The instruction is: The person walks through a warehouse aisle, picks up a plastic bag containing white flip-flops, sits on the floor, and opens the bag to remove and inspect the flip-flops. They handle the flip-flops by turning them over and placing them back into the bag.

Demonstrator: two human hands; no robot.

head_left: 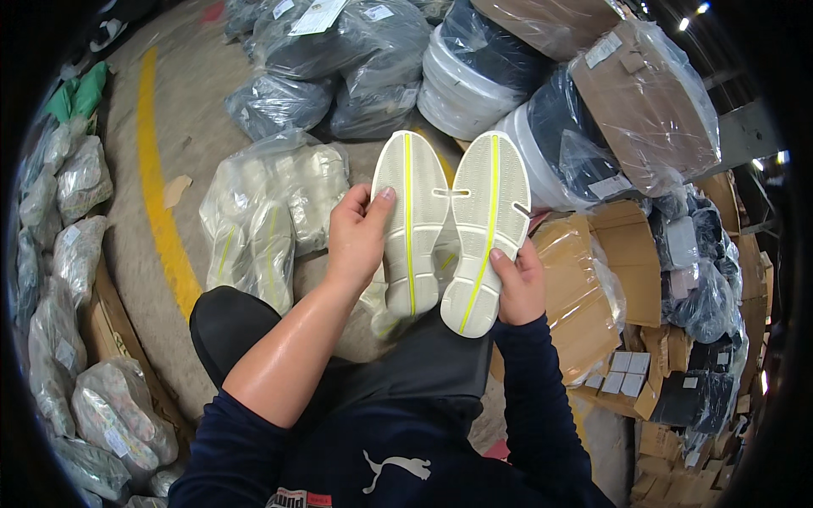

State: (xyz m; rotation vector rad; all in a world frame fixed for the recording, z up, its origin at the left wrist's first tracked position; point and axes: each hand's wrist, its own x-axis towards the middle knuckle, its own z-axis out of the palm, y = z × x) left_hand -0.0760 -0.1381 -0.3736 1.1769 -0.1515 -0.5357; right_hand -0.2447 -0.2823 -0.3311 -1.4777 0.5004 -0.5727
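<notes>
Two white shoe soles, each with a yellow-green stripe down its length, are held up side by side over my lap, their patterned faces toward me. My left hand grips the left sole by its outer edge, thumb on the face. My right hand pinches the right sole low on its outer side, near the narrower end. The soles' upper ends spread slightly apart. Beyond my left hand, a transparent plastic bag of similar pale soles lies on the floor. More pale soles show partly behind the held pair.
Grey plastic-wrapped bundles and large white wrapped rolls stand ahead. Cardboard boxes and stacked wrapped goods fill the right. Bagged items line the left, beyond a yellow floor line.
</notes>
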